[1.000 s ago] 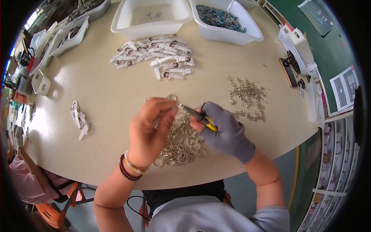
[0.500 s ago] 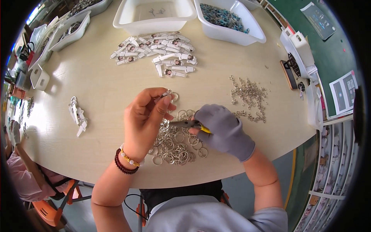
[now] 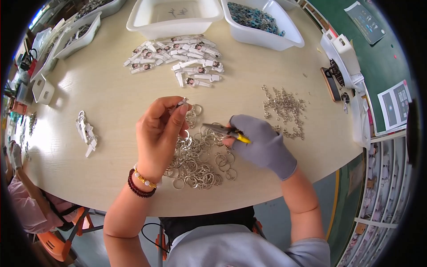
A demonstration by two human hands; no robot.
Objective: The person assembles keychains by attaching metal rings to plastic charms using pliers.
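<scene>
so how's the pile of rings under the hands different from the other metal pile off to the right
The ring pile is made of large open rings; the small-parts pile holds much tinier pieces. The ring pile lies right under the left hand and the gloved right hand, which holds pliers; the small-parts pile lies apart, untouched. Both are silvery metal, loose on the round table.

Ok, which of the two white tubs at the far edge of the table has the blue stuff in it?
The right-hand white tub, heaped with small blue-grey pieces. The tub to its left shows an almost bare white bottom.
</scene>
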